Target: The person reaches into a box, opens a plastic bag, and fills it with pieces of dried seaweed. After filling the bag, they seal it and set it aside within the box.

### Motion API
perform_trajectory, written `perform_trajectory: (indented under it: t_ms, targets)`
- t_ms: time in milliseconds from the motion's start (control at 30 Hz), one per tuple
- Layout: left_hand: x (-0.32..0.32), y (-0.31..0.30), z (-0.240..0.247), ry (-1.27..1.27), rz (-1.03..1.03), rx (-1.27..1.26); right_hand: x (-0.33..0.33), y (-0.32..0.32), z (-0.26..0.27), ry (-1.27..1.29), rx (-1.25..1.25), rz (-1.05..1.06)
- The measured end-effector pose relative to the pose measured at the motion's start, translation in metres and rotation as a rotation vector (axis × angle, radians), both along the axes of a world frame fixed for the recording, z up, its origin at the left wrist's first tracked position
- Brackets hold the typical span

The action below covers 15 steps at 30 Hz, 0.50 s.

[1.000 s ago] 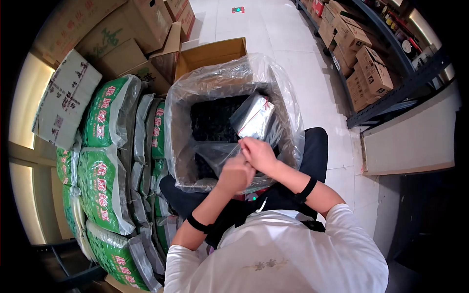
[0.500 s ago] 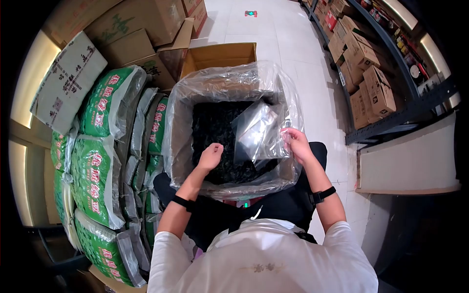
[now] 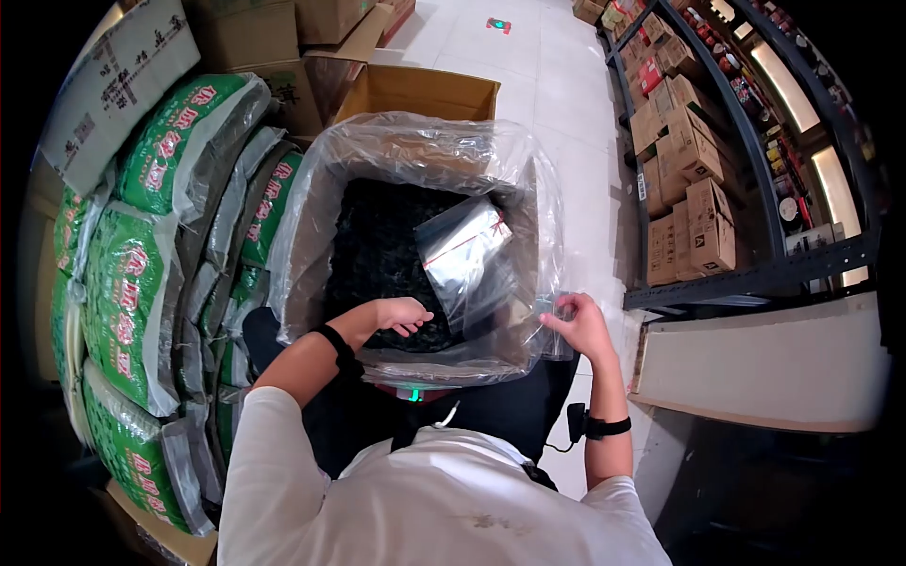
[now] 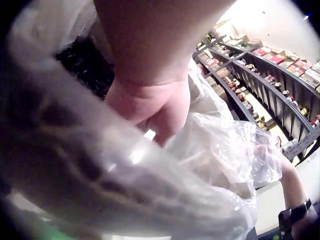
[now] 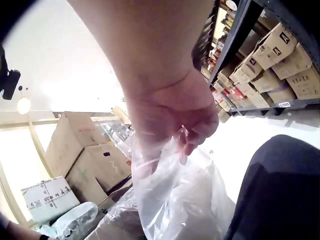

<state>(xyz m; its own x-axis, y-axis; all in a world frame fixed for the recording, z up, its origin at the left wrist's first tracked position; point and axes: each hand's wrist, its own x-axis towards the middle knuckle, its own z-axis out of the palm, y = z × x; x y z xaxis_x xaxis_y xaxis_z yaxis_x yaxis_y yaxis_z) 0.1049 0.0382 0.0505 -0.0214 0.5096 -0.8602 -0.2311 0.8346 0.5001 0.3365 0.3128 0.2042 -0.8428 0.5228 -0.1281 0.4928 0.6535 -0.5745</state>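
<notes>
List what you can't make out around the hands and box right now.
- Left hand: its curled fingers hide any small thing in its palm, head view; plastic covers the fingers, left wrist view.
- Clear plastic in the right hand: liner or separate bag, too see-through to tell.
- Dark contents: too dark to identify, head view; silvery packet covers part.

One left hand (image 4: 150,107), fingers partly hidden behind crumpled clear plastic sheeting (image 4: 215,155). Dark contents (image 4: 82,62), upper left. One right forearm (image 4: 294,187), black strap (image 4: 296,215), lower right. Shelves (image 4: 281,97) of assorted goods, blurred, behind.
</notes>
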Motion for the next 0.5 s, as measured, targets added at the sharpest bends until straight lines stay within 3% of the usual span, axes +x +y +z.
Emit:
perform_trajectory:
  t_ms: [200,267,333,400,500]
  targets:
    - [0.005,0.018,0.012,0.04,-0.069,0.061,0.016,0.006,-0.006,0.009,0.065,-0.033]
    - [0.004,0.026,0.007,0.083,-0.044,0.057,0.018,0.006,-0.008,0.087,0.153,0.068]
    - [-0.001,0.035,-0.001,0.159,-0.023,0.064,0.019,0.002,-0.004,-0.006,0.008,-0.005]
    - [-0.008,0.043,-0.006,0.184,0.004,0.082,0.019,-0.002,-0.007,0.105,0.32,0.026]
    - [-0.014,0.059,-0.004,0.271,0.026,0.076,0.013,-0.013,0.007,0.102,0.374,0.044]
